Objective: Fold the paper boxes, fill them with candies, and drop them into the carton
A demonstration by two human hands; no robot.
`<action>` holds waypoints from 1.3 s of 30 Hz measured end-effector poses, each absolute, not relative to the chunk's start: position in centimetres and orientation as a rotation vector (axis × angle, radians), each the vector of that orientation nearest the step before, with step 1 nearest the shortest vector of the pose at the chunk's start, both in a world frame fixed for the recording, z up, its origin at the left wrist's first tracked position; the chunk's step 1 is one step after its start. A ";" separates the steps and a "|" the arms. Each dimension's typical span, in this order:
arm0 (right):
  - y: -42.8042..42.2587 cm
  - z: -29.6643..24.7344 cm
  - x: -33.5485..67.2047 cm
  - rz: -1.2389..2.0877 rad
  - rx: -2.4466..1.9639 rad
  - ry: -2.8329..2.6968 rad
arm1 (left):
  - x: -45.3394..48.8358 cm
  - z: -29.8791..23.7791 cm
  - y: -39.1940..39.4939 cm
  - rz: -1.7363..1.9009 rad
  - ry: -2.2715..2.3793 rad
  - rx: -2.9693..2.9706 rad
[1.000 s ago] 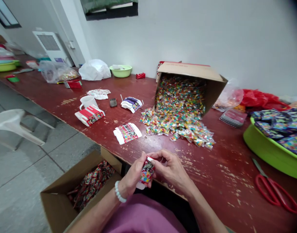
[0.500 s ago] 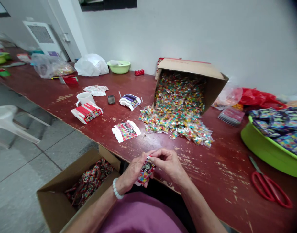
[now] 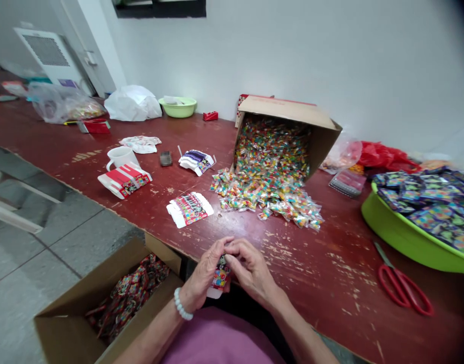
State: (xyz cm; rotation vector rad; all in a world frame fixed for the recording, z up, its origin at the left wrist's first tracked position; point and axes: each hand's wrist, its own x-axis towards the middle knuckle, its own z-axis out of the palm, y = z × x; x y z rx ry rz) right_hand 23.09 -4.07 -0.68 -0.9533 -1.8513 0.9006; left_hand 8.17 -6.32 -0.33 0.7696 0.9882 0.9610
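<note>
Below the table's near edge, at the left, an open corrugated cardboard box [image 3: 65, 323] holds glossy printed packets [image 3: 129, 293]. At the near edge of the scuffed, red-brown wooden table [image 3: 330, 273], the left hand [image 3: 205, 273], with a white bead bracelet [image 3: 180, 304] at its wrist, curls around a small flat printed carton [image 3: 220, 277]. The right hand [image 3: 250, 268] pinches the carton's top, fingers bent close. Further right, red-handled scissors [image 3: 404, 288] lie beside a round lime plastic basin [image 3: 402, 232].

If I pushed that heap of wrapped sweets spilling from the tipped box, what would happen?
Probably scatter: the sweets lie loose in glossy wrappers, so they'd likely slide apart. More may tumble from the tipped box, which is piled full.
</note>
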 end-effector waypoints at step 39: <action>-4.7 0.1 24.5 0.976 -1.228 -1.463 | 6.6 -0.5 -7.1 0.817 0.644 0.627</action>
